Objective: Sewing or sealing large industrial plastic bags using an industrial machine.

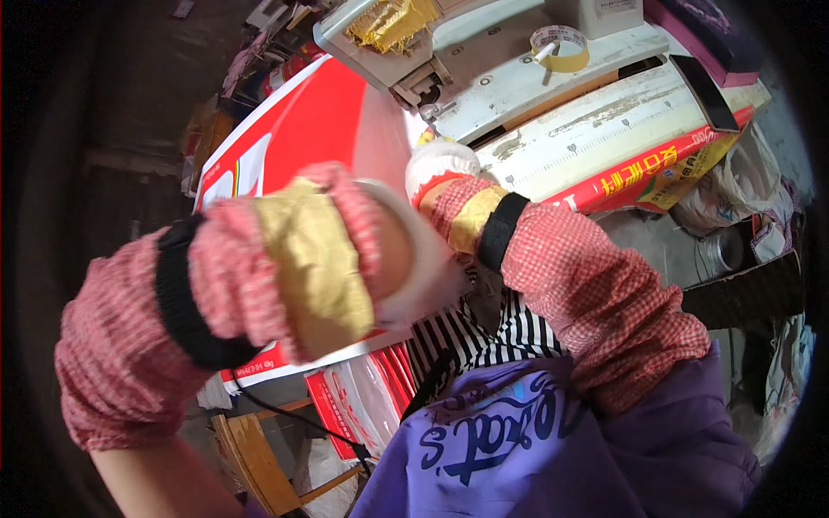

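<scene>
The red-and-white sack (315,129) spreads left of the sewing machine (496,69); my left hand (426,272) is blurred near its right edge; my right hand (442,163) is beside the machine; how open both hands are, or what they hold, I cannot tell.

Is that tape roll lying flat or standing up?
Lying flat: the tape roll shows its hole facing up, its yellow side below.

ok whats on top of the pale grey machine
A roll of tape with a small white piece at its left, and yellow cloth on the left end of the machine. The surface directly beneath them is covered.
</scene>
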Demonstrator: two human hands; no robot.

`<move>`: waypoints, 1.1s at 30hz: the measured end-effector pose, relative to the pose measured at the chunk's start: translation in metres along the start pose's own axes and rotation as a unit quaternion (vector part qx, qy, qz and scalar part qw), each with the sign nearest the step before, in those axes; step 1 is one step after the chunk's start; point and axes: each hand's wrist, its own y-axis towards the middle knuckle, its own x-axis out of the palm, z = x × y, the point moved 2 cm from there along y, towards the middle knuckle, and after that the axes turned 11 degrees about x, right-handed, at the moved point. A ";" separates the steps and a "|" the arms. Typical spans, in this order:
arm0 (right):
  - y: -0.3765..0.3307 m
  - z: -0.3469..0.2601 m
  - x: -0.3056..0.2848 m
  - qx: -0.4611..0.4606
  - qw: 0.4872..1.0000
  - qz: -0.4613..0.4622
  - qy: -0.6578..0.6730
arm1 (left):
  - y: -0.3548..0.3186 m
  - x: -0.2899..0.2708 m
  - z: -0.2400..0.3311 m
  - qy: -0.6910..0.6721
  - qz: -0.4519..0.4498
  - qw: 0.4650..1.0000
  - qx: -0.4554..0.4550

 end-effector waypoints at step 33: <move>0.008 0.009 -0.027 -0.052 0.992 -0.053 0.101 | -0.020 -0.005 0.023 -0.050 0.015 0.993 0.105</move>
